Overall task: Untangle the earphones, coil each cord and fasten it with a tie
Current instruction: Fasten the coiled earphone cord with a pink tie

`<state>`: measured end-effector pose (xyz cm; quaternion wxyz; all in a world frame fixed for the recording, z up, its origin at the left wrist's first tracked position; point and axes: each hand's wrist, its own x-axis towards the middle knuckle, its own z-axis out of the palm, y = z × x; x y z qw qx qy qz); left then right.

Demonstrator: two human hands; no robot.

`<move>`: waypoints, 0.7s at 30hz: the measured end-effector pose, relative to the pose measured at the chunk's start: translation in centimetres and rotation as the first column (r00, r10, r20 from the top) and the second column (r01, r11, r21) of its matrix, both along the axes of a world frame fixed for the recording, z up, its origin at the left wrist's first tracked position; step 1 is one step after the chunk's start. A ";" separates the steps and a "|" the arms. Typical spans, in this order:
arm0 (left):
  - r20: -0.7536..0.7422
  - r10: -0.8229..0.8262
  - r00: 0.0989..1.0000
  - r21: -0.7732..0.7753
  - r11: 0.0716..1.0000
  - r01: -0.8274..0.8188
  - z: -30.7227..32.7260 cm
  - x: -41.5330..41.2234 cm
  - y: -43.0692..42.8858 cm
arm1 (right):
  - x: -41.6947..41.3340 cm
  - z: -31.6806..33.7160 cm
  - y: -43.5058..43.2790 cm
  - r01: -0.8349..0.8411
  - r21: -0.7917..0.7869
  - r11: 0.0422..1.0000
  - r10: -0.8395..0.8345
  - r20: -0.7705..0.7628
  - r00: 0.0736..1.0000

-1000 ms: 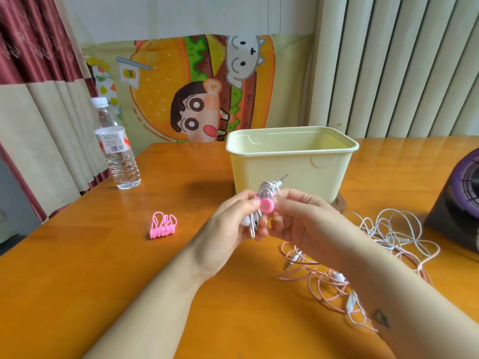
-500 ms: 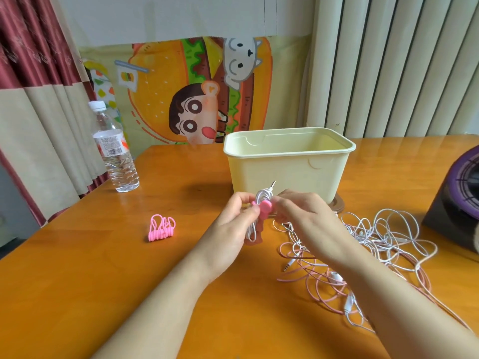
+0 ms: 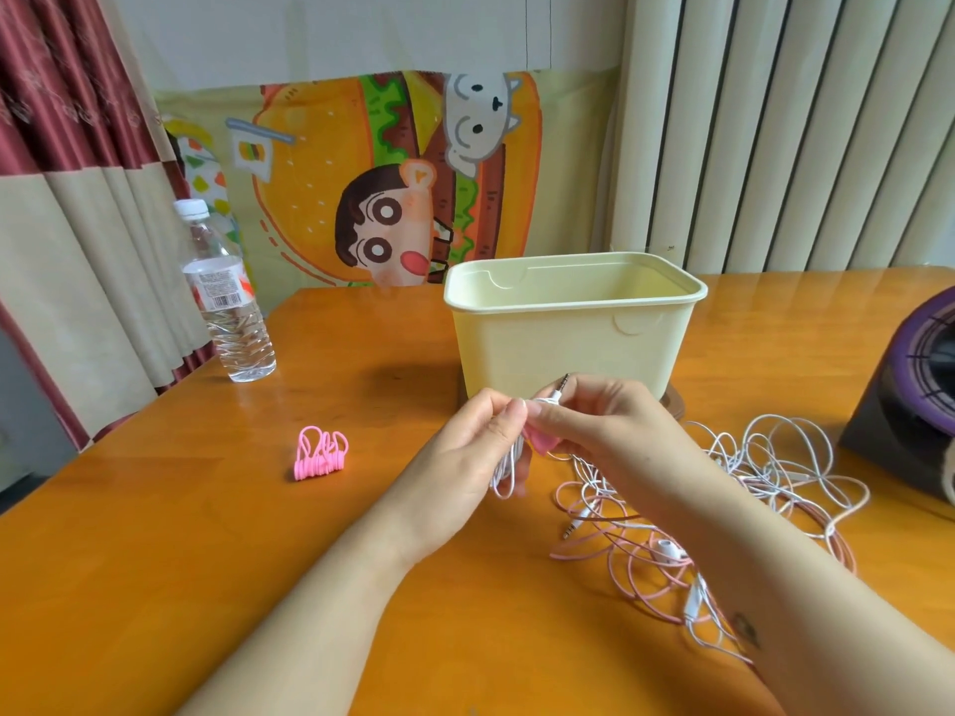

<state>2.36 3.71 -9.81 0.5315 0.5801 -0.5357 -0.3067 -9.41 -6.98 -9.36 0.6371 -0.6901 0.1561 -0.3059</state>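
Pinching a coiled white cord (image 3: 504,470) in curled fingers, the left hand (image 3: 465,457) holds it above the table (image 3: 206,534), just before the cream tub (image 3: 568,343); the right hand (image 3: 594,426) clamps a pink tie (image 3: 540,441) against it.

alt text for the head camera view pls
Two hands over a wooden table hold a coiled white earphone cord: the left hand grips the coil while the right hand pinches a pink tie against it. More pink and white earphones lie tangled to the right, spare pink ties to the left, a cream tub and a water bottle behind.
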 end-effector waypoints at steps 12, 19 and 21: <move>-0.080 -0.112 0.990 0.067 0.991 0.118 0.4 1.3 0.3 | 0.3 -0.1 0.4 -0.064 0.195 0.979 0.061 0.023 0.998; -0.141 -0.114 0.983 0.206 0.968 0.141 0.5 1.8 0.5 | 0.5 -0.5 0.5 0.029 -0.036 0.999 -0.031 -0.073 0.997; -0.154 -0.118 0.981 0.217 0.965 0.150 0.5 1.7 0.5 | 0.5 -0.4 0.6 0.053 -0.092 0.994 -0.063 -0.106 0.992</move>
